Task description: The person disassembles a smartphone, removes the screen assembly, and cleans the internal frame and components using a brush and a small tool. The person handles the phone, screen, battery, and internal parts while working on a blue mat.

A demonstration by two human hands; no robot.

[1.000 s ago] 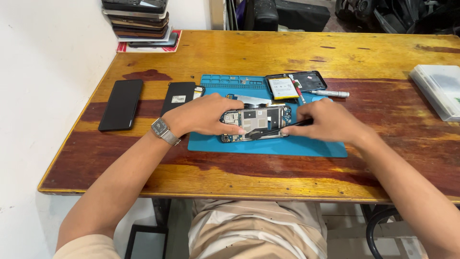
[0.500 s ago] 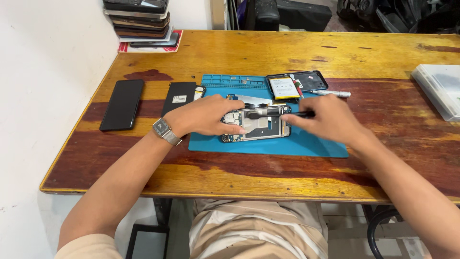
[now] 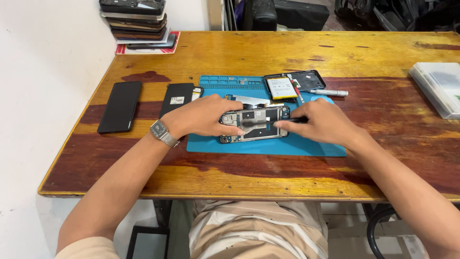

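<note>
The left hand [image 3: 203, 116] grips the opened grey phone chassis [image 3: 255, 124] flat; the right hand [image 3: 322, 123] pinches a slim black tool [image 3: 282, 122] — best kept shallow, pressure light.

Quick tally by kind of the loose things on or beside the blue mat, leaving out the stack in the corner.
Opened phone under the left hand and right hand: 1
Black phones or panels left of the blue mat: 2
Battery: 1
Back cover: 1
Silver pen-shaped tool: 1
Total: 6
</note>
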